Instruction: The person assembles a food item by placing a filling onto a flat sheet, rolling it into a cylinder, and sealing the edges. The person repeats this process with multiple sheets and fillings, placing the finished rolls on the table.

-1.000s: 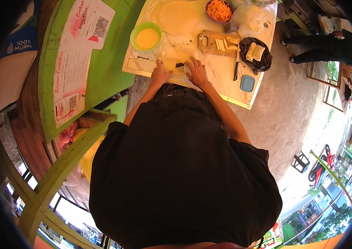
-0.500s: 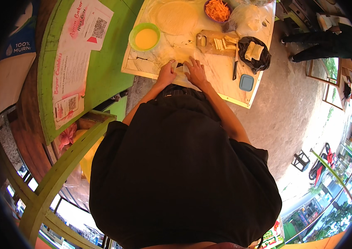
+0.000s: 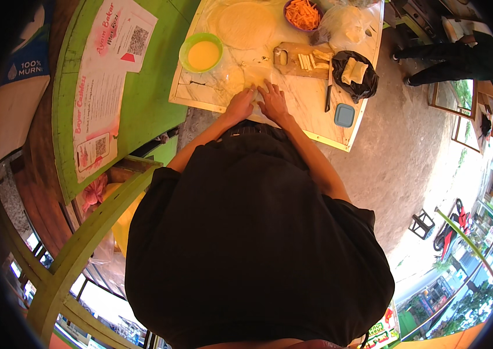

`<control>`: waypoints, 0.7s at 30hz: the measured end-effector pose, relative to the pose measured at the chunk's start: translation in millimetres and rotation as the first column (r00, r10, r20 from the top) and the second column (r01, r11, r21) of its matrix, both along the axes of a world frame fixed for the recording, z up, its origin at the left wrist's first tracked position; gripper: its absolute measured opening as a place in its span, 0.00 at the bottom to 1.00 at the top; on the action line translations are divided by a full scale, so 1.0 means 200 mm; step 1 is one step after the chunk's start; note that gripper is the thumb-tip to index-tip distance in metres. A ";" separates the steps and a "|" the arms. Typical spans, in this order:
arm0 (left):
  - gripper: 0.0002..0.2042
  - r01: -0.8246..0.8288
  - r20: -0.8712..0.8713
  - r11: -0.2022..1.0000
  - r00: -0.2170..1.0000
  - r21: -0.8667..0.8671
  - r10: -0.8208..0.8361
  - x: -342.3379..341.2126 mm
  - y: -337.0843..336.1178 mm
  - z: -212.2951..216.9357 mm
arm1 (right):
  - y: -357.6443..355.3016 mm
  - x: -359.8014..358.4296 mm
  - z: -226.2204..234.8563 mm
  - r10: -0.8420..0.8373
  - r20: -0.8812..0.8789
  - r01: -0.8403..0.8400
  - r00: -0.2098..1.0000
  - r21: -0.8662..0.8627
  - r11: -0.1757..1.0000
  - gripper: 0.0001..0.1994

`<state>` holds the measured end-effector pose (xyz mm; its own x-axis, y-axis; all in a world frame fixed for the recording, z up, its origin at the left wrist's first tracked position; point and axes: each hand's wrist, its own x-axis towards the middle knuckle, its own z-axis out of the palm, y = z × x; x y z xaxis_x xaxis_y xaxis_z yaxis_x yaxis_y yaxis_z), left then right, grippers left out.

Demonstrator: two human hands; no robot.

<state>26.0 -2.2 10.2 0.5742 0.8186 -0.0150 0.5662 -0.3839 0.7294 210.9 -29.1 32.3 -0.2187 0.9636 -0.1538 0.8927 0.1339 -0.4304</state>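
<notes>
At the near edge of the marble-patterned table (image 3: 310,99), my left hand (image 3: 240,106) and my right hand (image 3: 273,103) are close together with curled fingers. Both are closed on the near part of a thin pale dough wrapper (image 3: 257,74), which spreads out flat beyond the fingertips. Whatever lies under the fingers is hidden. To the left is a green bowl (image 3: 219,58) of yellow liquid. A wooden board (image 3: 293,68) with pale cut sticks is to the right, and a knife (image 3: 328,92) lies by it.
More round pale wrappers (image 3: 245,24) lie at the far side. A purple bowl of orange shreds (image 3: 303,14) stands beside a clear plastic bag (image 3: 348,26). Folded rolls (image 3: 354,71) rest on black plastic (image 3: 368,84) near a grey-blue lidded box (image 3: 344,115). A green counter (image 3: 159,75) flanks the left.
My hands have drawn closer together, the left one shifting right. The dark gap that showed between my fingers is now covered. The things on the table have stayed in place.
</notes>
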 end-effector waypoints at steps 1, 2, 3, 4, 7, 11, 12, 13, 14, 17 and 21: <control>0.37 0.025 -0.041 0.999 0.999 -0.029 -0.026 0.00 0.01 0.01 | 0.00 0.00 0.00 -0.004 -0.007 0.004 1.000 0.003 1.000 0.32; 0.37 0.047 -0.080 0.997 0.995 -0.058 -0.052 0.01 0.01 0.01 | 0.00 0.00 0.00 -0.008 -0.024 0.009 1.000 0.004 1.000 0.32; 0.37 0.058 -0.094 0.997 0.994 -0.042 -0.062 0.01 0.01 0.01 | 0.00 0.01 0.00 -0.013 -0.040 0.013 0.999 0.006 1.000 0.33; 0.37 0.069 -0.108 0.997 0.992 -0.025 -0.072 0.01 0.02 0.02 | 0.00 0.01 0.00 -0.017 -0.056 0.018 0.998 0.007 1.000 0.33; 0.36 0.077 -0.125 0.994 0.990 0.080 -0.067 0.00 0.01 0.01 | 0.00 0.01 0.00 -0.039 -0.102 0.039 0.994 -0.005 0.999 0.34; 0.34 0.033 -0.100 0.987 0.995 0.155 -0.018 0.01 0.00 0.04 | -0.02 0.02 -0.02 -0.069 -0.163 0.076 0.984 0.036 0.996 0.31; 0.33 0.020 -0.060 0.997 0.998 0.079 -0.015 0.01 0.00 0.04 | -0.02 0.03 -0.03 -0.068 -0.159 0.077 0.985 0.051 0.996 0.29; 0.33 0.010 -0.020 1.000 1.000 0.001 -0.010 0.00 0.01 0.04 | -0.03 0.03 -0.03 -0.068 -0.155 0.079 0.986 0.067 0.995 0.27; 0.32 0.000 0.017 0.997 1.000 -0.079 0.001 -0.02 0.01 0.03 | -0.04 0.03 -0.02 -0.052 -0.135 0.065 0.989 0.100 0.993 0.25; 0.27 0.008 0.250 0.991 0.968 -0.130 0.025 -0.08 -0.01 -0.02 | -0.06 0.03 0.00 -0.013 -0.083 0.027 0.996 0.169 0.985 0.18; 0.23 0.047 0.244 0.994 0.970 -0.099 -0.021 -0.11 0.00 -0.03 | -0.07 0.04 0.00 0.034 -0.065 -0.020 0.997 0.197 0.980 0.12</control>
<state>4.8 -2.0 4.4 0.5988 0.7997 0.0444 0.3556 -0.3152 0.8799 219.6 -42.3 31.8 -0.2484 0.9672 0.0531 0.8572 0.2451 -0.4530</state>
